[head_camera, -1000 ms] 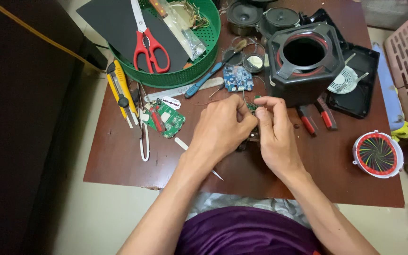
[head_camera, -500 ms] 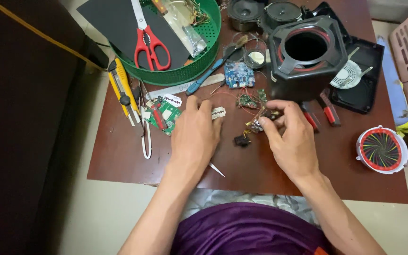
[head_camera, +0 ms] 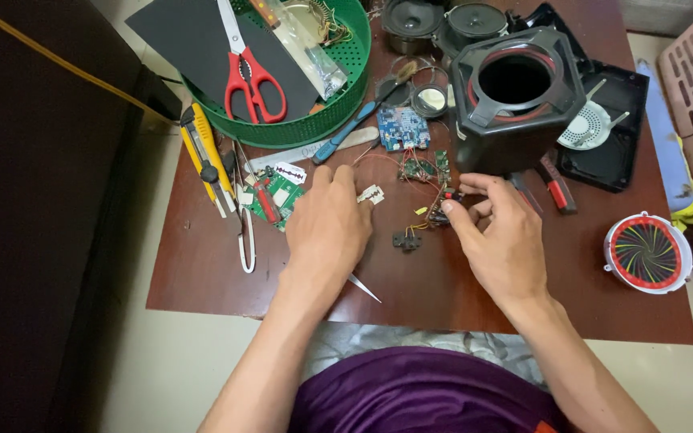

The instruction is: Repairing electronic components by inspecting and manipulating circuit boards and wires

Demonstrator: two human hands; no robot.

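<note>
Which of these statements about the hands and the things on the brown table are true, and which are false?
1. The right hand pinches a small wired component. True.
2. The left hand grips the red scissors. False: they lie in the green basket.
3. The yellow utility knife lies left of the left hand. True.
4. The black speaker housing is in the basket. False: it stands on the table.

L hand (head_camera: 329, 228) off wired part (head_camera: 441, 210), now flat

Brown wooden table (head_camera: 202, 265) (glossy), pale tiled floor (head_camera: 178, 369).
</note>
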